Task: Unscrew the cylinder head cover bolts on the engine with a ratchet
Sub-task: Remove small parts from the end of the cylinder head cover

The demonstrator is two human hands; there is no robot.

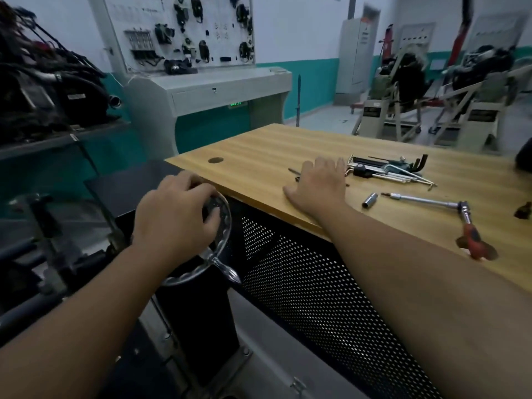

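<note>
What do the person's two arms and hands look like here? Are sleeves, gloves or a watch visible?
Both forearms are bare as far as the picture shows: no sleeve is in view. The left hand and the right hand wear no gloves. No watch, ring or wristband is visible on either.

My feed: 2 forearms in shot, both bare from the frame edge to the wrist, no sleeves in view. Bare left hand [175,214] and bare right hand [318,184]: no gloves, no rings, no watch or strap on either wrist. Nails short where visible. Motion blur softens finer detail.
</note>
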